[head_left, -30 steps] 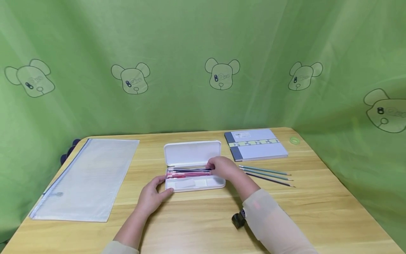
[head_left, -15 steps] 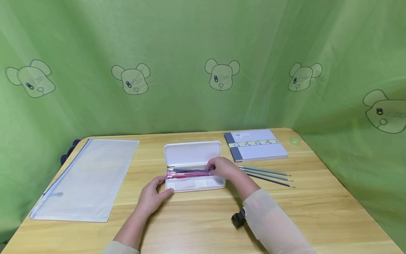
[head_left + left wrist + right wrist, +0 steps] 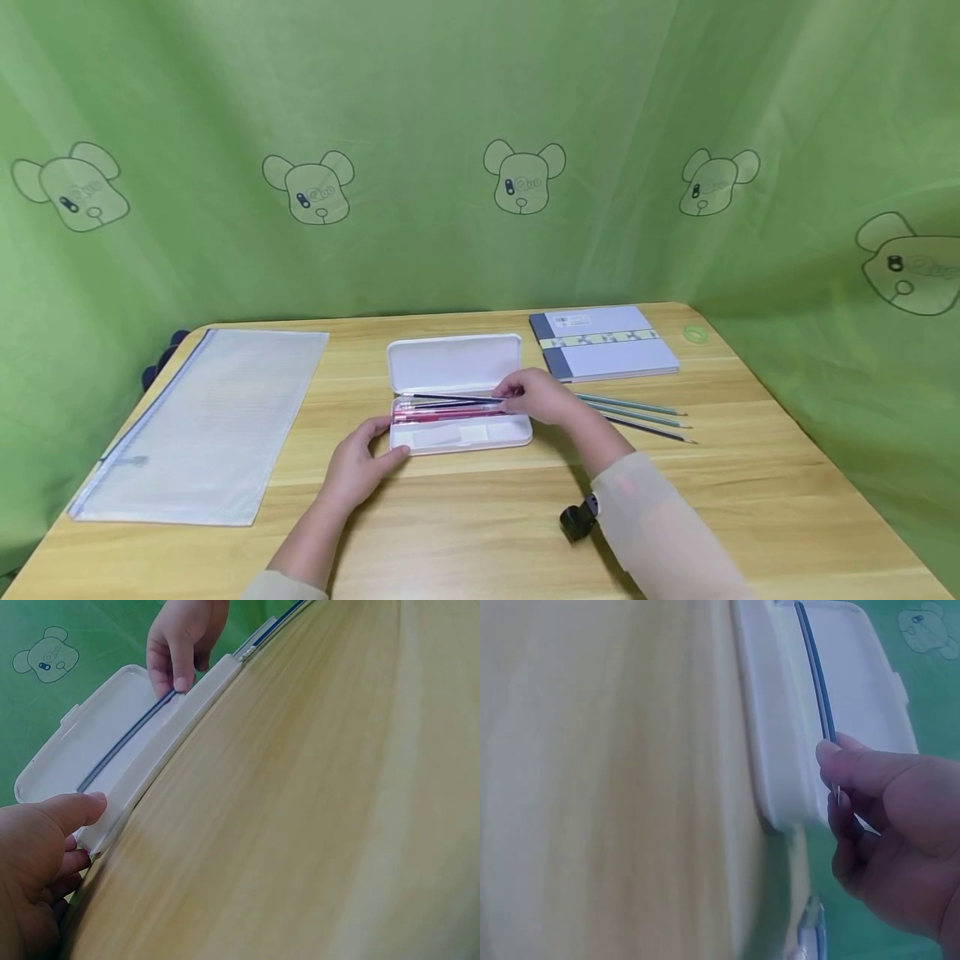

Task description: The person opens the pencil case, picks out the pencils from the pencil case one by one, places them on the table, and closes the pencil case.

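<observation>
A white pencil case [image 3: 453, 364] stands with its lid raised in the middle of the table. My left hand [image 3: 356, 468] holds its left end, thumb at the front corner and fingers round the side. Over the right end of the case, my right hand [image 3: 538, 397] pinches a dark pencil [image 3: 817, 671] near its tip, between thumb and fingers. That pencil lies slantwise over the case, its other end toward the left. Red pencils [image 3: 442, 413] and another dark one lie inside, partly under it. A pale flat piece [image 3: 437, 435] is in the front part of the case.
To the right, several loose pencils [image 3: 637, 410] lie partly behind my right hand. Behind them is a grey-blue notebook [image 3: 611, 354] with a patterned band. A green ring [image 3: 696, 334] lies near the right edge, and a translucent zip pouch [image 3: 210, 425] on the left.
My right hand has shifted slightly to the right, and the dark pencil it pinches now slants across the others. My left hand has stayed on the case.
</observation>
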Motion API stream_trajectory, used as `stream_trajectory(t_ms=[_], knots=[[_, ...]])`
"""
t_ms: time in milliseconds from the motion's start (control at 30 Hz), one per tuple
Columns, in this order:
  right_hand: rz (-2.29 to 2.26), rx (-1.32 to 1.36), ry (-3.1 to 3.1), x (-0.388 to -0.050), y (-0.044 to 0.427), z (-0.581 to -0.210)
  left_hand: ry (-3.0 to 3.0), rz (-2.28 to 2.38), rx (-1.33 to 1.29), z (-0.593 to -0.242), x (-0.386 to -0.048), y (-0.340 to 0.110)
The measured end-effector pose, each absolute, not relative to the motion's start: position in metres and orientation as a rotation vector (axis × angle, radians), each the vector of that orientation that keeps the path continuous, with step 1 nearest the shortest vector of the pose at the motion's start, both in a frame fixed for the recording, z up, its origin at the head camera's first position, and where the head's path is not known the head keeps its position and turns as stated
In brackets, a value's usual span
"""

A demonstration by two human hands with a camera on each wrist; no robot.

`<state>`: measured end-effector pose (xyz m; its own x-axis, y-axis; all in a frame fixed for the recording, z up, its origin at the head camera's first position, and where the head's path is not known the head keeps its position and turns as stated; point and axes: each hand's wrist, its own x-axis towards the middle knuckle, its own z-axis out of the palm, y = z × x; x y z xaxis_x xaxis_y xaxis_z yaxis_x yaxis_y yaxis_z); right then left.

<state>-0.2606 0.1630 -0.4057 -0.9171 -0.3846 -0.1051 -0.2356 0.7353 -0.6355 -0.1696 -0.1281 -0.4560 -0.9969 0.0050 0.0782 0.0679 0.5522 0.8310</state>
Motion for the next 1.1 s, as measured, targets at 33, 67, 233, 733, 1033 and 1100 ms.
stream_trajectory(t_ms=[33, 67, 233, 733, 1033, 1100], knots=[[-0.96, -0.491, 2.706, -0.26, 0.166, -0.404, -2.708, -1.456, -0.064, -0.456, -0.17, -0.128], [-0.972, -0.498, 2.708, -0.259, 0.169, -0.402, -2.708, -1.455, -0.065, -0.456, -0.169, -0.128], [-1.009, -0.502, 2.738, -0.251, 0.19, -0.396, -2.719, -1.458, -0.058, -0.455, -0.169, -0.128], [-0.983, -0.396, 2.838, -0.227, 0.274, -0.391, -2.719, -1.459, -0.036, -0.454, -0.167, -0.128], [-0.921, -0.231, 2.873, -0.199, 0.327, -0.398, -2.727, -1.472, -0.042, -0.455, -0.168, -0.129], [-0.888, -0.21, 2.88, -0.194, 0.336, -0.401, -2.731, -1.473, -0.04, -0.455, -0.168, -0.129]])
